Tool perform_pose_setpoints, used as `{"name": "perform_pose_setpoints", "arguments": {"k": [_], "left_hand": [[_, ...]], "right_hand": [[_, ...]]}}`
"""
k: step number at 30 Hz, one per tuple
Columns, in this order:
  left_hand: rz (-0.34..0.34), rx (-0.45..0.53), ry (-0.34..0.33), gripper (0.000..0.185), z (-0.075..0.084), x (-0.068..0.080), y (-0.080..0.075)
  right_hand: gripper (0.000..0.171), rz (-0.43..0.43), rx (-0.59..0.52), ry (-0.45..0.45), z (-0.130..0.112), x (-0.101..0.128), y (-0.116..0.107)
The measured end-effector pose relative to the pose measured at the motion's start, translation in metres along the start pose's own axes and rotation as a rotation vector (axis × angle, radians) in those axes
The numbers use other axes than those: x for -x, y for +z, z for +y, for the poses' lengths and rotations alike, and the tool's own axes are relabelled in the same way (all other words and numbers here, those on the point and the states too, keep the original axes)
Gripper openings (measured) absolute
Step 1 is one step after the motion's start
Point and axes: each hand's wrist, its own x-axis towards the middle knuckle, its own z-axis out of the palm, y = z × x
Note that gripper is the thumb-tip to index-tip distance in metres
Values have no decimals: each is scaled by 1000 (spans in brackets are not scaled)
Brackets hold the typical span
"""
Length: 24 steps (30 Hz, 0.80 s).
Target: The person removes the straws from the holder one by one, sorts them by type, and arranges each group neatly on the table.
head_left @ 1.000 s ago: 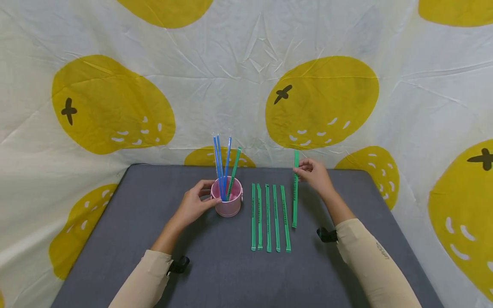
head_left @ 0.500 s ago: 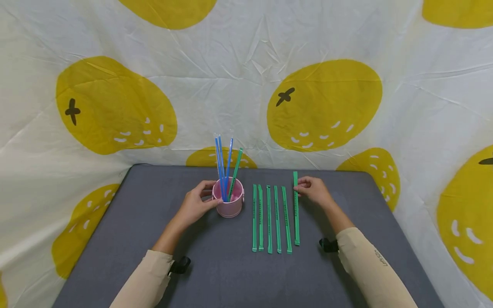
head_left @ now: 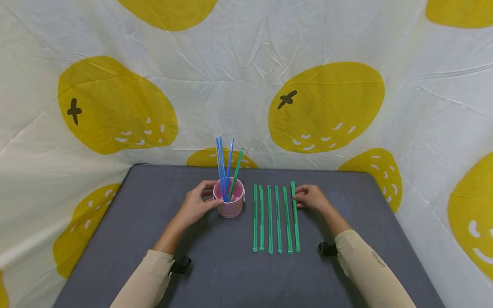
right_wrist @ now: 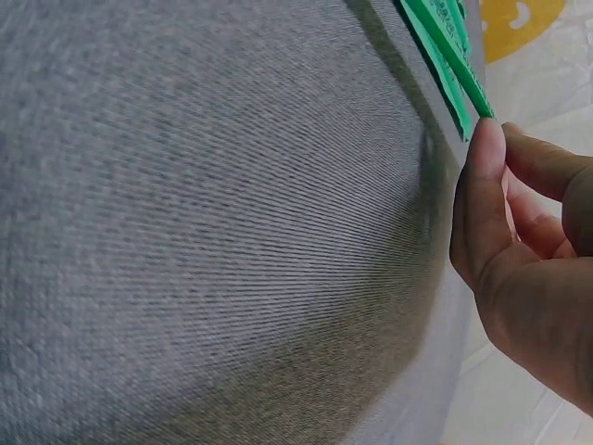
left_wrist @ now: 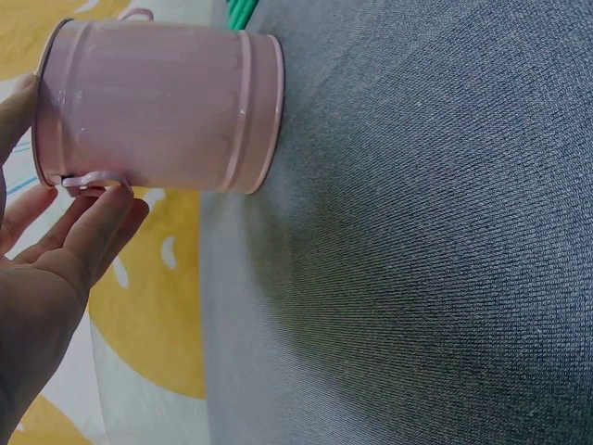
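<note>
My left hand (head_left: 194, 204) holds a small pink bucket (head_left: 230, 209) by its left side, thumb at the near rim. In the left wrist view the fingertips touch the ear on the side of the bucket (left_wrist: 157, 107). Blue straws (head_left: 221, 164) in clear wrappers and one green-wrapped straw (head_left: 237, 169) lean inside it. With thumb and fingertips my right hand (head_left: 313, 199) pinches a green paper-wrapped straw (head_left: 295, 226) by its upper part. That straw lies at the right end of a row of similar green-wrapped straws (head_left: 269, 222), nearly parallel to them.
Everything is on a dark grey cloth-covered table (head_left: 215, 273). Behind it hangs a white curtain (head_left: 223, 102) printed with large yellow fruit shapes. Black wrist straps (head_left: 180, 265) show at both sleeves.
My right hand has come down toward me and slightly left with the green-wrapped straw, bringing it alongside the row. The left hand stays on the bucket.
</note>
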Motion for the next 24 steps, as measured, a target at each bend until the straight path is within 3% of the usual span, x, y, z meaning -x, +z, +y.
{"name": "perform_pose_setpoints", "arguments": {"k": [12, 24], "left_hand": [[4, -7, 23, 59, 0, 0, 0], [0, 2, 2, 58, 0, 1, 0]], "right_hand": [[25, 43, 133, 3, 8, -3, 6], [20, 103, 284, -24, 3, 1, 9]]}}
